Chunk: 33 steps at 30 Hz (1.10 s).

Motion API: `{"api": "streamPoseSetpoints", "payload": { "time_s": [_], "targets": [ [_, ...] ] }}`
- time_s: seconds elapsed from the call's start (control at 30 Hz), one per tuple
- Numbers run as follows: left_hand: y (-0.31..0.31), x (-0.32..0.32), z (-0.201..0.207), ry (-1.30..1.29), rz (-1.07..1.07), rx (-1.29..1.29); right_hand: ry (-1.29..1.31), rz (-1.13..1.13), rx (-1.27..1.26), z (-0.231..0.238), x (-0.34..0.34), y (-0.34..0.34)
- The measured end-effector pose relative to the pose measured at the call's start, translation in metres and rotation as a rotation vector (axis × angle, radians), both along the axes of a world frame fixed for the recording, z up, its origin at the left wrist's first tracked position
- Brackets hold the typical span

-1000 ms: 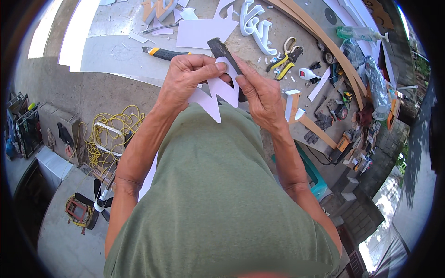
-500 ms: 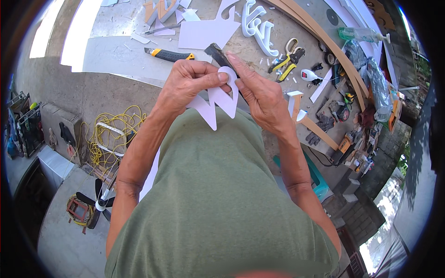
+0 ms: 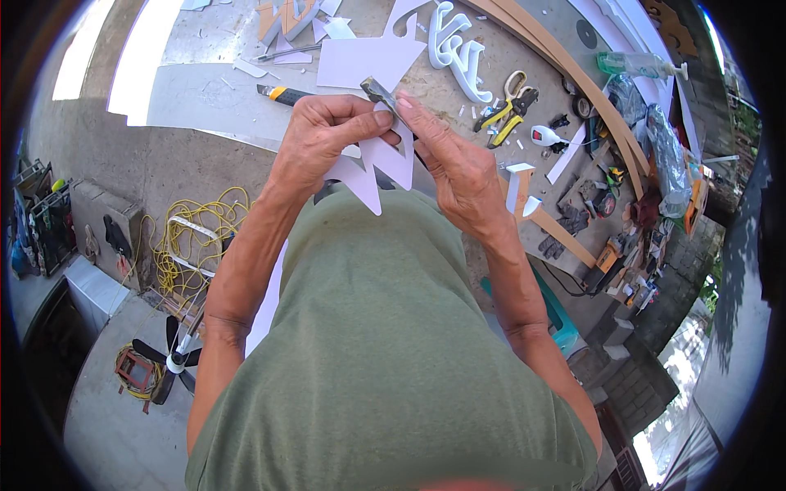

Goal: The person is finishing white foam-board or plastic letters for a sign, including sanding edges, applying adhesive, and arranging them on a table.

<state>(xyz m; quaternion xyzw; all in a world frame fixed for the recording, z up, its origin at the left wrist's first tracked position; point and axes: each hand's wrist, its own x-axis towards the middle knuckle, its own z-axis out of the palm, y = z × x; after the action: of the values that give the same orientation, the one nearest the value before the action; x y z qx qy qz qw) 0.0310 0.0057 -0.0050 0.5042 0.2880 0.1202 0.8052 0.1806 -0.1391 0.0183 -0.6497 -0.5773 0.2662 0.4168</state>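
In front of my chest, my left hand (image 3: 332,135) pinches a flat pale-lilac letter cutout (image 3: 359,182) between thumb and fingers. Its pointed ends hang down toward my shirt. My right hand (image 3: 463,168) is closed on a dark, flat, worn bar (image 3: 377,88), with the index finger stretched along it. The bar lies slanted against the upper edge of the cutout; its lower end is hidden by my right hand. Just beyond my left hand lies a yellow-and-black utility knife (image 3: 282,95), partly covered by that hand.
On the worktable are a pale sheet offcut (image 3: 360,61), a raised white letter (image 3: 454,53), yellow-handled snips (image 3: 509,110) and a small white glue bottle (image 3: 547,135). Long brown strips (image 3: 565,61) curve along the right. A yellow cord (image 3: 184,254) and a fan (image 3: 174,358) are at left.
The cutout has moved up a little and turned slightly, its upper curve now more covered by my hands. My left hand has shifted slightly left and up. The bar has tilted, showing more of its face.
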Motion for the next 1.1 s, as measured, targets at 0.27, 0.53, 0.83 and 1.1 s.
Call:
{"api": "streamPoseSetpoints", "payload": {
  "time_s": [0.27,0.53,0.83,1.1],
  "targets": [
    [0.001,0.001,0.005,0.025,-0.048,0.071,0.093,-0.012,-0.007,0.006,0.003,0.004],
    [-0.001,-0.001,0.005,0.085,-0.115,0.128,0.045,0.010,0.000,0.005,0.005,0.011],
    [0.001,-0.002,0.002,0.089,-0.156,0.165,0.073,0.029,-0.076,0.007,0.004,0.009],
    [0.007,-0.008,0.005,0.074,-0.091,0.117,0.117,0.029,-0.151,-0.003,0.012,-0.009]
  ]
}}
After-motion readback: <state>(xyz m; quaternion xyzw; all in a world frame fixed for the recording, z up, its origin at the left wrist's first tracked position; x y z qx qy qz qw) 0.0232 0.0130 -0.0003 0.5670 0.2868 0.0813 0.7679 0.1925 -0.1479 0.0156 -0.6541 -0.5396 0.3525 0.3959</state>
